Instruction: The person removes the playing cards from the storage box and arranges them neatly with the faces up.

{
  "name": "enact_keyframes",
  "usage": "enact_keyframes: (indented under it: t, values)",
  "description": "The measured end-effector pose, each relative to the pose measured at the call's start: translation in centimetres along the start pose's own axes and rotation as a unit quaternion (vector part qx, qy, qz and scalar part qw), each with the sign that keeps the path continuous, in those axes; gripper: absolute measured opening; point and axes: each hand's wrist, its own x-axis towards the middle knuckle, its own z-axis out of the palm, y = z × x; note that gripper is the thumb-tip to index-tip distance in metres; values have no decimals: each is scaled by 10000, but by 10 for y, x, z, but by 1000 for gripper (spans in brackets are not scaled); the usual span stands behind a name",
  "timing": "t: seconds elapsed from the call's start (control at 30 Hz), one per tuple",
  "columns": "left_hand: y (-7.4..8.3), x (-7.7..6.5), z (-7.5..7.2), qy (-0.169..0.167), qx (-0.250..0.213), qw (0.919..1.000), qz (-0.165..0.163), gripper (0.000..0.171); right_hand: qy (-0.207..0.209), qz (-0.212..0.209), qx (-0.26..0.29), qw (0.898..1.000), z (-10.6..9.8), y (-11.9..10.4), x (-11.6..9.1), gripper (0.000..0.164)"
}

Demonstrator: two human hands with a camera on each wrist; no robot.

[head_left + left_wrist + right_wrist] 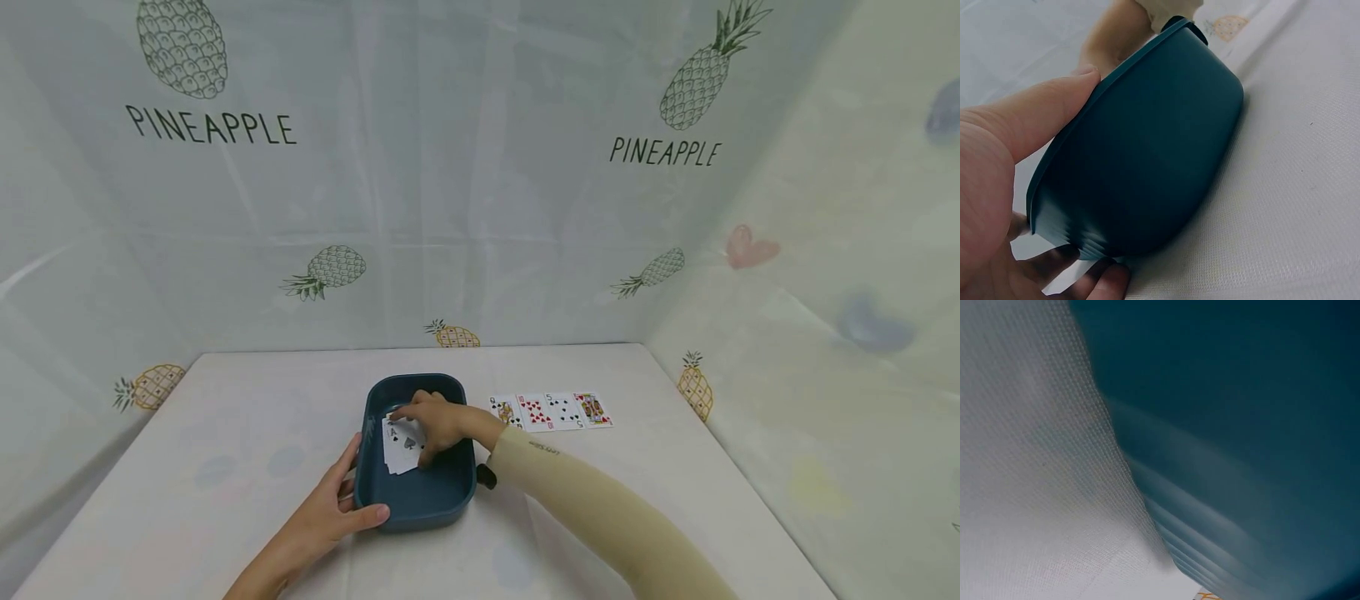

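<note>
A dark blue plastic tub stands on the white-covered table, with a small stack of playing cards inside, the ace of spades on top. My left hand grips the tub's near left corner; in the left wrist view its thumb lies over the rim and the other fingers curl against the side. Reaching in from the right, my right hand holds the stack, index finger at the far edge and thumb at the near edge. The right wrist view shows only the tub's outer wall and the cloth.
To the right of the tub, several face-up playing cards lie in a row, the leftmost partly behind the right wrist. A black object shows under the right sleeve, beside the tub. White pineapple-printed sheets enclose the table at the back and sides.
</note>
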Motion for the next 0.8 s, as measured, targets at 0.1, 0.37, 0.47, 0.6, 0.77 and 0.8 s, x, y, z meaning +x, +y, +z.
enact_keyframes:
  t: [0.1, 0.37, 0.47, 0.6, 0.77, 0.8]
  values:
    - [-1, 1, 0, -56, -103, 9999, 13, 116, -6, -47, 34, 10000, -1, 1, 0, 87]
    - [-1, 1, -2, -130, -198, 9997, 60, 116, 29, -177, 247, 9995, -7, 2, -3, 84]
    - [0, 0, -1, -120, -165, 9998, 15, 116, 50, -222, 351, 9991, -9, 3, -5, 84]
    - [1, 0, -1, -126, -146, 9998, -27, 115, 86, -332, 535, 9980, -12, 5, -9, 84]
    - [1, 1, -1, -131, -151, 9998, -21, 116, 215, -450, 829, 9953, -16, 8, -16, 86]
    - [1, 1, -1, -108, -120, 9999, -27, 116, 251, -474, 893, 9946, -17, 9, -17, 86]
